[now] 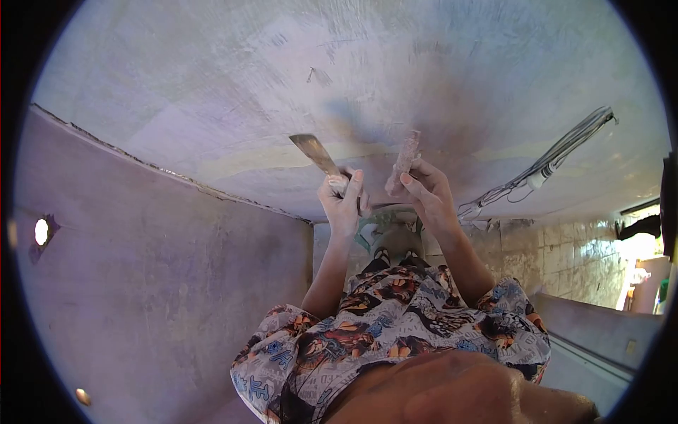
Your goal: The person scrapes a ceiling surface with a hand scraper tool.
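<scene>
My left hand (344,203) is closed round the handle of a putty knife (316,153), its metal blade tilted up and to the left in front of the pale wall. In my right hand (431,192), between thumb and fingers, is a rough, whitish stick-like piece (405,162), held nearly upright. The two hands are apart at about the same height. Pale dust covers the fingers. What the stick-like piece is made of cannot be made out.
A patchy plastered wall (247,85) spans the top. Bundled wires (565,152) hang at the right, with a white fitting (539,177). A purplish wall (162,283) stands left. Below are my feet (395,256) and a tiled floor (565,251); bright light enters far right.
</scene>
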`<state>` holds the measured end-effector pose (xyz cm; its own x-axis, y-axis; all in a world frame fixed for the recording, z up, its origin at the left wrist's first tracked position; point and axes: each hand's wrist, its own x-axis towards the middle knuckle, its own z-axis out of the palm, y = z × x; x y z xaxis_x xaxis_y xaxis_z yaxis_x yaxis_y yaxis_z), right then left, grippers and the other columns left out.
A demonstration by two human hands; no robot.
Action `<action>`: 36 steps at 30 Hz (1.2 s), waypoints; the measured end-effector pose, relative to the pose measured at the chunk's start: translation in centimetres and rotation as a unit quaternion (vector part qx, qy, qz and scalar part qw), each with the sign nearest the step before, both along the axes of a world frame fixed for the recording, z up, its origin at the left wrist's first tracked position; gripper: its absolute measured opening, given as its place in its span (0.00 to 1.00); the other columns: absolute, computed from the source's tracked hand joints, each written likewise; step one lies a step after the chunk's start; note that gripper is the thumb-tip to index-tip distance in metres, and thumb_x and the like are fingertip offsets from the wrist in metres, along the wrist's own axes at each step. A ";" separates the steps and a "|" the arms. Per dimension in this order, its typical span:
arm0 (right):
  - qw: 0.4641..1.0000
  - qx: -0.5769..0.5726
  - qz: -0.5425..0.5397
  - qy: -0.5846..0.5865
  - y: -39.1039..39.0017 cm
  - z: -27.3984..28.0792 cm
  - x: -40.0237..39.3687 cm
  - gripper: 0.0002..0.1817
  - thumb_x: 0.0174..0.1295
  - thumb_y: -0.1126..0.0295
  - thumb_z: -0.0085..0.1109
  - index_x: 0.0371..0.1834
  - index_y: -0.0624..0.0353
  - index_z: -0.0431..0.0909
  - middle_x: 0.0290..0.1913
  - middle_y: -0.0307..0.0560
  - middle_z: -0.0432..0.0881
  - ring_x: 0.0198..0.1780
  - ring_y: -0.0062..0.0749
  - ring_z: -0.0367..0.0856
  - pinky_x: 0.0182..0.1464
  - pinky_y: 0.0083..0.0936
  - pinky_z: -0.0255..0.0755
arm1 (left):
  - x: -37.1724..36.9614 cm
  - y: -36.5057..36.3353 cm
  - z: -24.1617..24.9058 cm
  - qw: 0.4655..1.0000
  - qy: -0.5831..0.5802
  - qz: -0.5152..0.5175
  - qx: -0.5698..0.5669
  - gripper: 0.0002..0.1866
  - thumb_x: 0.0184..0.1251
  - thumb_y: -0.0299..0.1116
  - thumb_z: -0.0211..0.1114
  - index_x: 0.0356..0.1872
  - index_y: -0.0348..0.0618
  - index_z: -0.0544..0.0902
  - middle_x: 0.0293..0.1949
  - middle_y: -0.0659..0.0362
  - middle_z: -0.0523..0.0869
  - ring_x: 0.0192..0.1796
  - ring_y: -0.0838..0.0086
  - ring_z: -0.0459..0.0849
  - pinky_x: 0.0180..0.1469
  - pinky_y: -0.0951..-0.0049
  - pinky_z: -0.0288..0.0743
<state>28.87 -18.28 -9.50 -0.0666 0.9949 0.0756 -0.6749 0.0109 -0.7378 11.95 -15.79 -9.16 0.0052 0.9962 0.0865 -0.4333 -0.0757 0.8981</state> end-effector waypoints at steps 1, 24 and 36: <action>1.000 0.021 -0.008 -0.008 0.0 0.6 -0.1 0.09 0.67 0.73 0.61 0.45 0.68 0.78 0.42 0.44 0.83 0.46 0.25 0.81 0.51 0.24 0.73 | 0.2 -0.3 0.0 1.000 -0.001 -0.005 0.002 0.08 0.70 0.27 0.65 0.40 0.34 0.74 0.21 0.61 0.75 0.19 0.80 0.75 0.21 0.80 0.66; 0.980 0.089 -0.141 -0.111 -0.8 1.1 0.6 0.14 0.68 0.74 0.61 0.53 0.70 0.79 0.44 0.46 0.86 0.46 0.23 0.83 0.53 0.23 0.75 | 1.6 -2.3 1.1 0.969 0.227 -0.004 0.093 0.13 0.59 0.19 0.72 0.43 0.26 0.81 0.17 0.61 0.79 0.13 0.83 0.72 0.15 0.82 0.58; 0.975 0.092 -0.146 -0.140 -1.4 0.7 1.7 0.18 0.68 0.75 0.60 0.60 0.69 0.75 0.44 0.44 0.85 0.48 0.23 0.82 0.55 0.22 0.73 | 2.5 -2.2 -0.2 0.987 0.158 -0.028 0.029 0.12 0.59 0.22 0.74 0.43 0.29 0.84 0.18 0.66 0.79 0.15 0.88 0.71 0.17 0.83 0.59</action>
<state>30.62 -19.68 -8.84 0.1733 0.9457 0.2749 -0.3953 0.3225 -0.8601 14.47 -17.99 -9.39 0.0953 0.9870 0.1292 -0.1375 -0.1155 0.9837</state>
